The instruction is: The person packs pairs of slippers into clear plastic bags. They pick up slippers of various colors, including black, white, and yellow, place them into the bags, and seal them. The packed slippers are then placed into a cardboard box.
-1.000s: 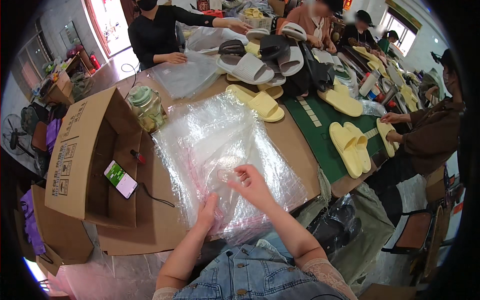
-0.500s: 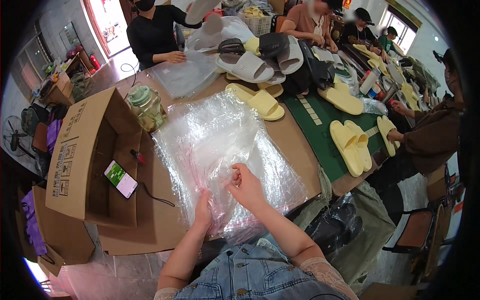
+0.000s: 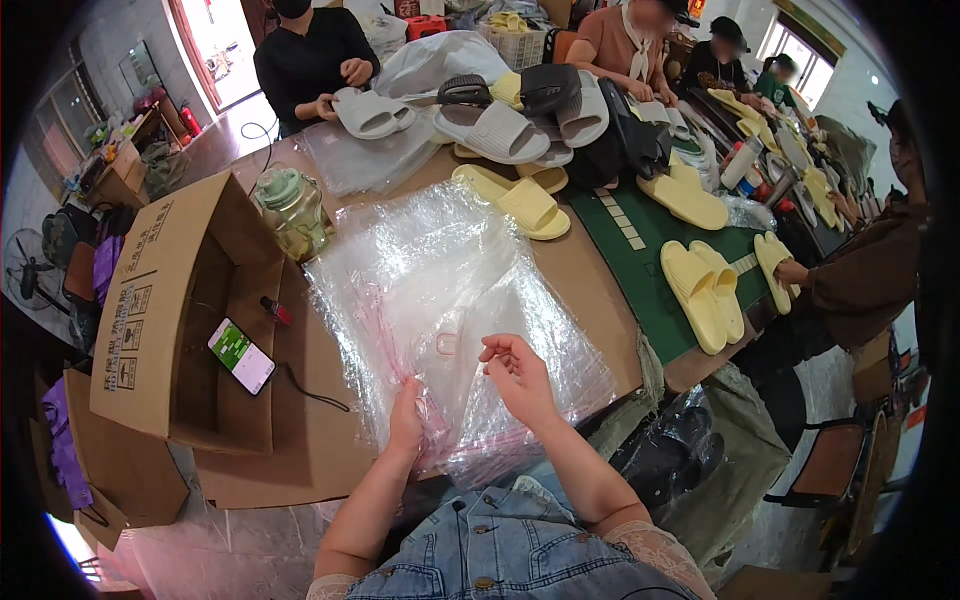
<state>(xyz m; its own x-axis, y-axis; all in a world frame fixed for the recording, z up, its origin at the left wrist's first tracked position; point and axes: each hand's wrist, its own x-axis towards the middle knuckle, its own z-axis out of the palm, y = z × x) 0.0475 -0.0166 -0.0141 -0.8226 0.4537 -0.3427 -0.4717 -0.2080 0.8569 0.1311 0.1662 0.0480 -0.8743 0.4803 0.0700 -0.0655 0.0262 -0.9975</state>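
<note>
The grip of the right hand [image 3: 520, 378] is narrow: thumb and fingertips pinch together at the top sheet of a stack of clear plastic bags [image 3: 450, 310], lifting a bit of film. The left hand [image 3: 405, 415] lies flat with fingers pressed down on the near edge of the same stack, holding nothing. The bags lie spread on the brown counter [image 3: 590, 290] right in front of the person, their near edge hanging toward the lap. Just left of them an open cardboard box [image 3: 165, 310] lies on its side with a phone [image 3: 241, 356] resting in it, screen lit. A green-lidded jar [image 3: 290, 210] stands behind the box. Beyond the bags lie yellow slippers [image 3: 515, 200]; grey slippers [image 3: 495, 130] are piled farther off. Another yellow pair [image 3: 703, 292] rests on a green mat [image 3: 640, 250] to the right. Other people sit around the far side of the counter.
</note>
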